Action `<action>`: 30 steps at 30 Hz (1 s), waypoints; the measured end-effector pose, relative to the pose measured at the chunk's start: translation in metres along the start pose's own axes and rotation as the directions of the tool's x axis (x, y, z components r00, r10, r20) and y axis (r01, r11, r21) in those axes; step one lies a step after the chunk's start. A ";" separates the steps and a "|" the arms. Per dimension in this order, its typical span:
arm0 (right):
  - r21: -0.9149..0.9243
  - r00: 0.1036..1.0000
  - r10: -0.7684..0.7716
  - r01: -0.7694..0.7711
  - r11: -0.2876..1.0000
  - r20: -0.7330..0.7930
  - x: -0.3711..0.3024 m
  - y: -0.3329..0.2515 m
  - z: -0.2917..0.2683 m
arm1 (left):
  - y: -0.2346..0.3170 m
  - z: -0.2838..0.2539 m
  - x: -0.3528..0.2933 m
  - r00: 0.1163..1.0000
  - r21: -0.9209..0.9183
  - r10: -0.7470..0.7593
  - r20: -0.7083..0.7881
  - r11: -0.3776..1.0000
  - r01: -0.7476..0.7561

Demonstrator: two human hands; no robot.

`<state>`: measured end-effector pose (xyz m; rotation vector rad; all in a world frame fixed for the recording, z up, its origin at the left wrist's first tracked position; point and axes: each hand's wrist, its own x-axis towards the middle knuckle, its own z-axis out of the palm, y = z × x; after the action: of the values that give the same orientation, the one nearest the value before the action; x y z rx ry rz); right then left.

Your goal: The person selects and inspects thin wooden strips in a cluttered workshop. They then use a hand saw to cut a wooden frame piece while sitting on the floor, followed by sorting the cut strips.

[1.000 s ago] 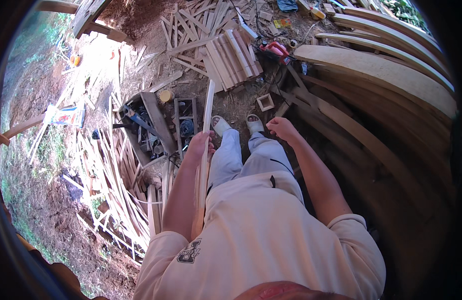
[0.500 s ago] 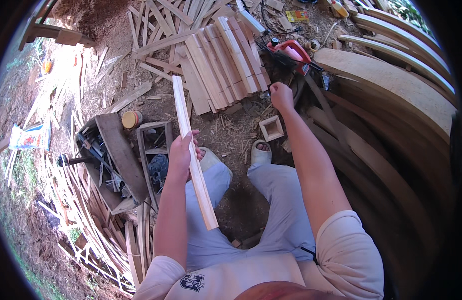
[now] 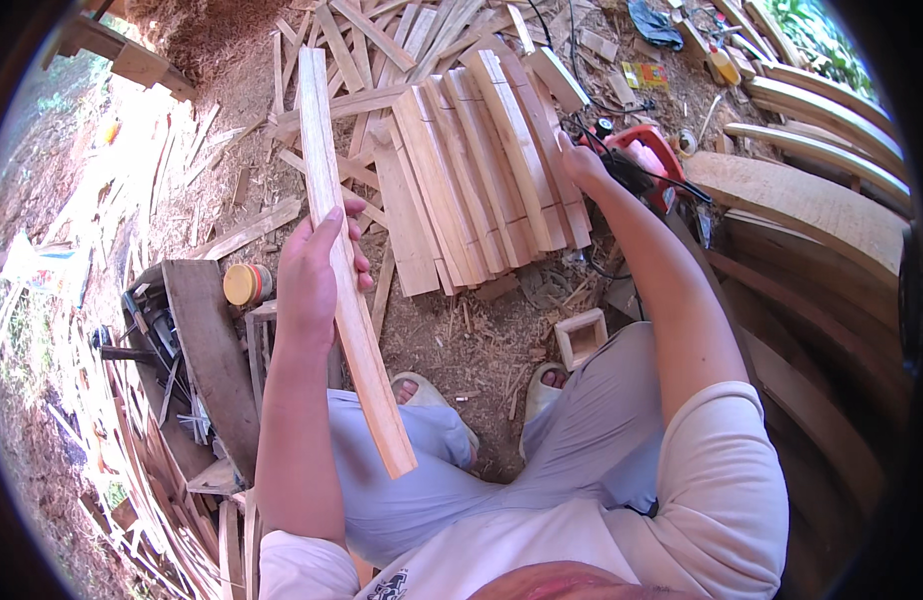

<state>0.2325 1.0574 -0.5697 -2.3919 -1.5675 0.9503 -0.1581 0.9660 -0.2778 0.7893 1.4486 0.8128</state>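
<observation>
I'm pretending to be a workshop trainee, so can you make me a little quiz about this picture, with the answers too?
1. Which hand holds the long stick?
2. True or false: the little square wooden frame lies to the right of the yellow tub.
3. Which colour shows on the power tool near the right hand? A: blue. B: red. C: green.

Key: 1. The left hand. 2. True. 3. B.
</observation>
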 end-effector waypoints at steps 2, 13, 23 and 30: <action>-0.280 0.975 -0.223 0.214 0.936 -0.003 0.024 0.057 -0.001 | 0.000 0.010 0.008 0.994 -0.053 0.028 0.105 0.998 -0.023; -0.158 0.934 -0.355 0.346 0.925 -0.032 -0.096 0.007 -0.070 | -0.020 0.009 0.023 0.987 0.017 0.010 0.158 1.000 -0.013; 0.914 0.942 -0.192 -0.196 0.355 0.276 -0.268 -0.032 -0.206 | -0.028 0.017 0.049 0.982 0.011 0.084 0.166 0.996 -0.087; 0.982 0.971 -0.182 -0.132 0.135 0.155 -0.403 -0.053 -0.181 | -0.028 0.037 0.046 0.975 -0.281 0.039 0.218 0.959 0.024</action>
<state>0.1868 0.7747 -0.2291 -1.2047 -0.4812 1.6093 -0.1229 0.9914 -0.3260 0.6444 1.1016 0.8848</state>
